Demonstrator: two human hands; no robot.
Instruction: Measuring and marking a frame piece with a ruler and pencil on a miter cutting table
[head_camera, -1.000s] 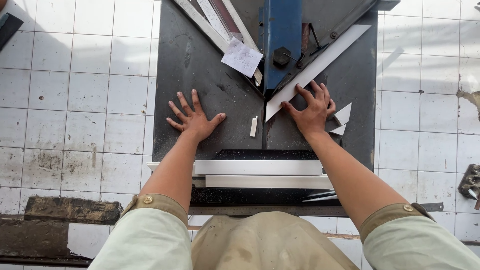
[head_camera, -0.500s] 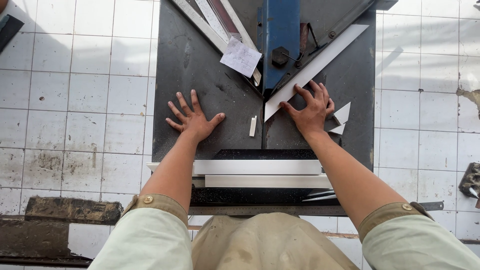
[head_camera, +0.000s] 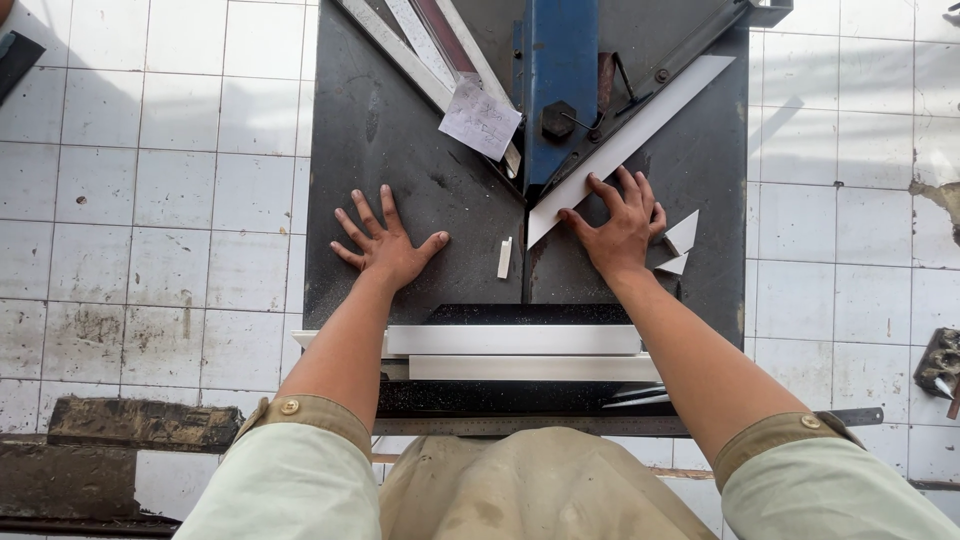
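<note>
My left hand (head_camera: 385, 243) lies flat, fingers spread, on the dark metal table (head_camera: 400, 150) of a mitre cutting machine, holding nothing. My right hand (head_camera: 620, 225) presses down on the near end of a long white moulding strip (head_camera: 640, 135) that runs diagonally up to the right along the machine's fence. The strip's pointed cut end sits at the blade slot under the blue cutter head (head_camera: 557, 80). A small white offcut (head_camera: 505, 257) lies between my hands.
Two white triangular offcuts (head_camera: 681, 240) lie right of my right hand. A paper note (head_camera: 480, 118) rests on angled strips at the left fence. White moulding lengths (head_camera: 515, 340) lie across the near edge, with a steel ruler (head_camera: 620, 425). White tiled floor surrounds the machine.
</note>
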